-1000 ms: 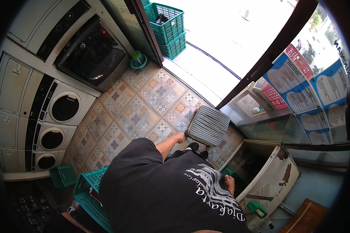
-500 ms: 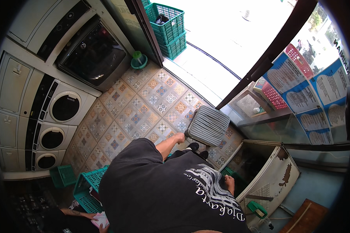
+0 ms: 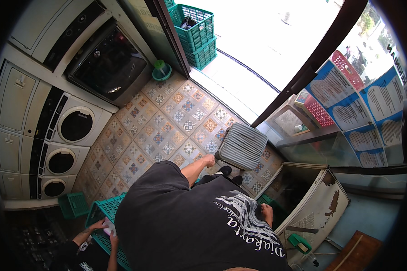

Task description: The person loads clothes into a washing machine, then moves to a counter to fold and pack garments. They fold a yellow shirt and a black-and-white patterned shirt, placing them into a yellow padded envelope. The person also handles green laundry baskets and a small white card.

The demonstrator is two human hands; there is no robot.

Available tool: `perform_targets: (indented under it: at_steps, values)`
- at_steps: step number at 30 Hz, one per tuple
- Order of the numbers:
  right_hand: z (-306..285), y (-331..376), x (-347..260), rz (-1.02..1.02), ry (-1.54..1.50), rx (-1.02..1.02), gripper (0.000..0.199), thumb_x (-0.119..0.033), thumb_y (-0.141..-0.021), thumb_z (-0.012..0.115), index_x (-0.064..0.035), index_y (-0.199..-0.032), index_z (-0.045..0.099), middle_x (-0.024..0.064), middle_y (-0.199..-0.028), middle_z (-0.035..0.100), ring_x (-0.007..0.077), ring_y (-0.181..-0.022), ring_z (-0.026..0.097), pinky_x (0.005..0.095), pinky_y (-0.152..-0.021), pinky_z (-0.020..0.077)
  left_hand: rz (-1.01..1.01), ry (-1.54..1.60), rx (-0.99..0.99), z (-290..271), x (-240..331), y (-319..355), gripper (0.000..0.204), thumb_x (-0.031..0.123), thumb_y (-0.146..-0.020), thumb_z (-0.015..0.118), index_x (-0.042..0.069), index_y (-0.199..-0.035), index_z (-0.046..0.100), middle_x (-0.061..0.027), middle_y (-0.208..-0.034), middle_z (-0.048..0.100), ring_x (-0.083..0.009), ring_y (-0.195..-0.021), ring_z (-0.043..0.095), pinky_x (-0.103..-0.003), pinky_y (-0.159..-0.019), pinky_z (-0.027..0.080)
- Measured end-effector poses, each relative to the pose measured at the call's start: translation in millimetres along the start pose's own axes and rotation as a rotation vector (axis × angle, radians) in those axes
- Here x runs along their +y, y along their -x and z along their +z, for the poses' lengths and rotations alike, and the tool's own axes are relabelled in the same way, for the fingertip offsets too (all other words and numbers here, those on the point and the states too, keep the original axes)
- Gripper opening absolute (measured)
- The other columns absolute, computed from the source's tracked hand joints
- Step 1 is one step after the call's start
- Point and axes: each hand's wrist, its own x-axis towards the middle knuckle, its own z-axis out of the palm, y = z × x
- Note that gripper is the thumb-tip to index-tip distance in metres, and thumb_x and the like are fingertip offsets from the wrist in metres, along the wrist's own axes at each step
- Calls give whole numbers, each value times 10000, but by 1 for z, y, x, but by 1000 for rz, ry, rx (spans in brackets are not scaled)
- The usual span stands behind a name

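Near the middle, my left hand (image 3: 208, 160) has its fingers curled in, with nothing seen in it. It is close to a grey ribbed stool (image 3: 242, 147), just left of the stool's edge. By the right side of my black T-shirt (image 3: 181, 217), my right hand (image 3: 267, 212) also has curled fingers. Part of that hand is hidden by the shirt, and no held thing shows. My dark shoes (image 3: 226, 170) rest on the patterned tile floor (image 3: 167, 122) beside the stool.
At lower left, another person's hands (image 3: 112, 239) hold pale cloth (image 3: 107, 224) over a green basket (image 3: 105, 207). Washing machines (image 3: 77, 124) line the left. Stacked green crates (image 3: 194, 27) stand by the doorway. A worn white cabinet (image 3: 319, 198) is at the right.
The other person's hands have moved up and carried the pale cloth to the green basket. My own hands look unchanged.
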Motion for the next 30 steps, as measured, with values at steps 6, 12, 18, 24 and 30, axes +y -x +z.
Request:
perform_targets:
  at_steps: [6, 12, 18, 24, 30]
  values:
    - [0, 4, -3, -14, 20, 4, 269, -267, -905, 493, -22, -1006, 542, 87, -828, 624, 183, -616, 606, 331, -488, 455, 1, 18, -20, 4, -3, 0, 153, 229, -632, 716, 137, -729, 641, -54, -548, 609, -169, -445, 568, -308, -375, 412]
    - [-1, -3, 5, -6, 1, -6, 271, -272, -903, 495, -25, -1002, 547, 86, -839, 629, 180, -610, 607, 324, -493, 461, -80, 291, -14, 9, -10, 0, 142, 224, -632, 720, 135, -706, 637, -42, -535, 598, -158, -445, 566, -303, -375, 410]
    - [0, -3, 5, -2, 32, 3, 280, -279, -904, 489, -27, -1011, 548, 86, -850, 630, 179, -622, 609, 326, -504, 466, -112, 379, -37, 4, -4, 7, 145, 205, -616, 735, 134, -694, 635, -36, -532, 593, -151, -435, 556, -297, -373, 408]
    - [3, 3, 0, 3, 24, 2, 280, -273, -904, 483, -26, -1019, 547, 90, -868, 627, 183, -635, 605, 334, -524, 464, -137, 130, 2, -4, 22, 24, 157, 201, -595, 720, 118, -680, 617, -38, -528, 579, -151, -444, 551, -293, -387, 412]
    - [4, -3, 6, 11, -11, -15, 279, -270, -905, 482, -25, -1021, 546, 93, -866, 624, 187, -630, 600, 340, -527, 458, -154, 284, 19, -6, 18, 30, 164, 197, -592, 709, 104, -673, 601, -44, -535, 577, -154, -455, 555, -295, -393, 415]
